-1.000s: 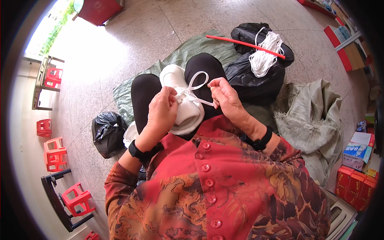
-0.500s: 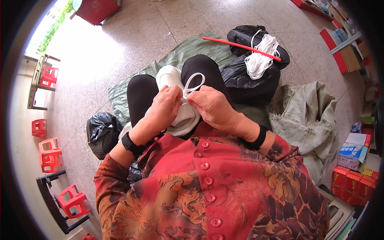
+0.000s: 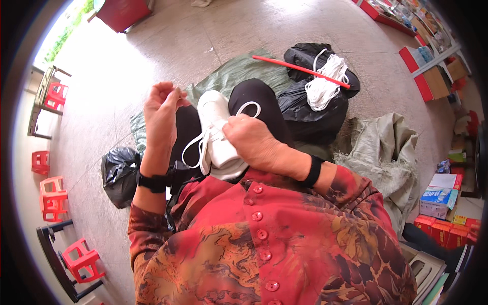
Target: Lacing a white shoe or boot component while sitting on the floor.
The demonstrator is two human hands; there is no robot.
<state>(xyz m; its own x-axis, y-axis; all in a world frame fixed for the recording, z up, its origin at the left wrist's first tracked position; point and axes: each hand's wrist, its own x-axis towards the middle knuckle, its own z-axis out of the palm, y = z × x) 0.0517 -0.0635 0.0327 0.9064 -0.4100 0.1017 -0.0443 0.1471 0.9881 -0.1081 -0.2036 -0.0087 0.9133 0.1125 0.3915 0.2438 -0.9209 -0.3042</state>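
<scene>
A white lace-up shoe [image 3: 219, 152] rests between my knees, its toe toward me cannot be told for certain. My right hand [image 3: 256, 142] is closed at the shoe's right side on a white shoelace [image 3: 258, 105], which loops up above the knuckles. Another part of the lace hangs in a loose loop on the shoe's left side. Raised clear of the shoe, my left hand [image 3: 162, 109] is over my left knee with fingers bent toward the thumb in a pinch. Whether anything thin is between those fingertips I cannot make out.
White lace bundles [image 3: 325, 89] and a red stick [image 3: 300, 68] lie on black plastic bags [image 3: 312, 119] ahead to the right. A tied black bag [image 3: 121, 175] is at left, a frayed woven sack [image 3: 378, 152] at right. Red stools [image 3: 81, 259] line the left wall.
My left hand has come away from the shoe, up and to the left, leaving a lace loop hanging there. My right hand stays at the shoe, shifted slightly left.
</scene>
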